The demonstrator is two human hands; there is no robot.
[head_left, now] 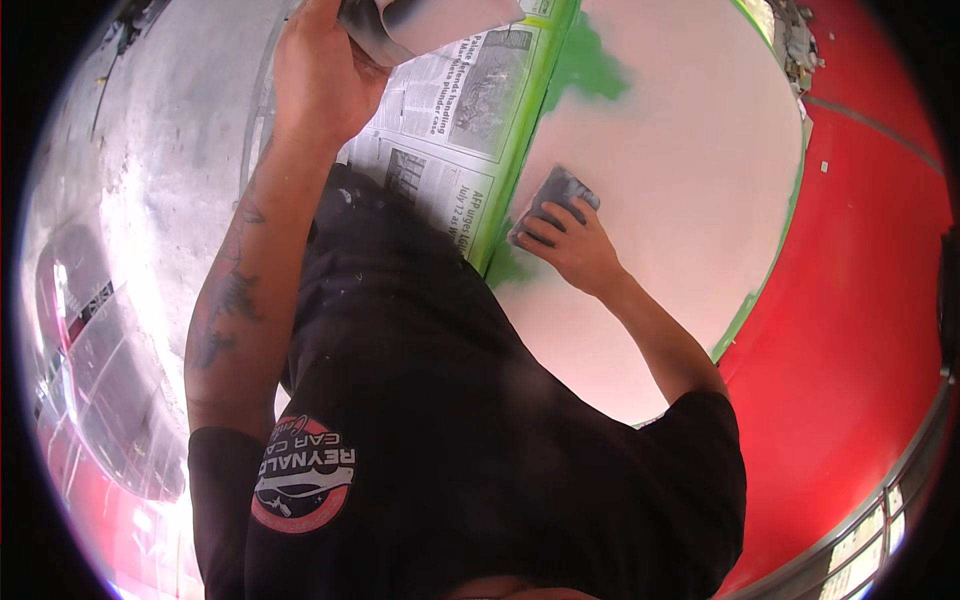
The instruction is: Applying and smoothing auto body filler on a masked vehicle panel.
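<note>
Left hand [325,85], upper left: closed on a grey sheet [450,25]. Newspaper [420,125], upper centre. Right hand [573,245], centre: clamps a dark pad [566,186] against the pale panel [700,160]. Rubbing seems partway: green patches [590,65] show.

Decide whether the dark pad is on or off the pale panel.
On: the dark pad rests against the pale panel, the right hand laid over it.
</note>
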